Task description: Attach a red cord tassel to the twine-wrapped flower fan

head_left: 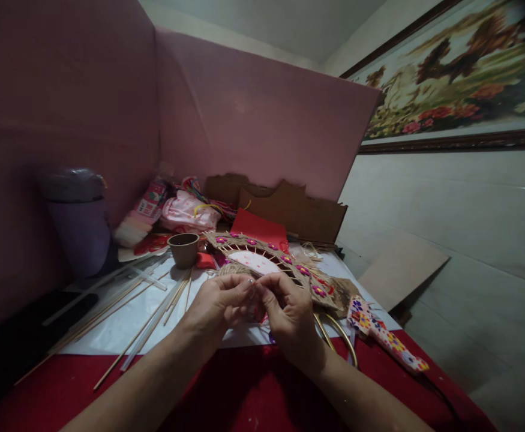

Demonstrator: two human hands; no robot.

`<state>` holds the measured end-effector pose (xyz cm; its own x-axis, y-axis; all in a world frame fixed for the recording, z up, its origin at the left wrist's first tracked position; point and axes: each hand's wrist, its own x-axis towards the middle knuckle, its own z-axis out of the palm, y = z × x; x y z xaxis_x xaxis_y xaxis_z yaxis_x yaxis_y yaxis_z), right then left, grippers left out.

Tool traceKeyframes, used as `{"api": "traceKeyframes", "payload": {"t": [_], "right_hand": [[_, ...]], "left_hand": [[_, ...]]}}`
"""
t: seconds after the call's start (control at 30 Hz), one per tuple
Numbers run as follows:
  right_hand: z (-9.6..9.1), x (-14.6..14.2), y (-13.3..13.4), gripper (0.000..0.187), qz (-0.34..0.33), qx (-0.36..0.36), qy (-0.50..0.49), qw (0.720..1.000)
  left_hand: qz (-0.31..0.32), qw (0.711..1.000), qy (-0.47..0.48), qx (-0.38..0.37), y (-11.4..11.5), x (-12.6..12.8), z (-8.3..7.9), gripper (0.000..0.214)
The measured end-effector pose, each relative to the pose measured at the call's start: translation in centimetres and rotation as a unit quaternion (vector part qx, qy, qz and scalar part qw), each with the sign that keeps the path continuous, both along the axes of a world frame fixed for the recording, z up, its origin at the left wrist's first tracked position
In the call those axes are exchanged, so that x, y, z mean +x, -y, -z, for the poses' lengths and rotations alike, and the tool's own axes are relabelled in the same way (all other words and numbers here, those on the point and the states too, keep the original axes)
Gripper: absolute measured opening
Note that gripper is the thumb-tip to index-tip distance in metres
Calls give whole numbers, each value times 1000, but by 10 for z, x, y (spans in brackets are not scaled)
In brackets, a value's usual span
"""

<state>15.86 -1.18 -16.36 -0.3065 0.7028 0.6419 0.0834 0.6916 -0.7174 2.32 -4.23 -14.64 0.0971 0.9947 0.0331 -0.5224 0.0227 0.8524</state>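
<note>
My left hand [228,300] and my right hand [287,309] meet over the near part of the white sheet. Thumb and forefinger are pinched together on each hand, and the fingertips almost touch. Whatever they pinch is too small to make out. Behind them lies a fan-shaped piece [255,262] with a pale dotted centre, thin ribs and a burlap-like rim bearing pink flowers. A coil of twine [231,271] sits just beyond my left fingers. Something reddish shows below the fingertips, mostly hidden. Gold-coloured rings [345,339] lie right of my right hand.
Thin wooden sticks [129,295] and clear glue sticks lie at left, near a brown cup [183,249]. A purple tumbler [80,222] stands far left. A flower-patterned glue gun [386,336] rests at right. Cardboard [289,207] and red paper [258,228] are at the back.
</note>
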Motion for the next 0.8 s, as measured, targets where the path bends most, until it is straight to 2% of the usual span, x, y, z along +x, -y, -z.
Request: {"api": "traceKeyframes", "payload": {"t": [0.23,0.47,0.8], "right_hand": [[1,0,0,13,-1,-13,2,1000],[0,2,1,13,16,19,28,999],[1,2,1,8,12,26,28,999]], "left_hand": [[-10,1000,-4,-15,1,1,-2,18],[-22,999,-15,-27,2,0,-1,21],[-11,1000,-12,-15,3,0,-3,22]]}}
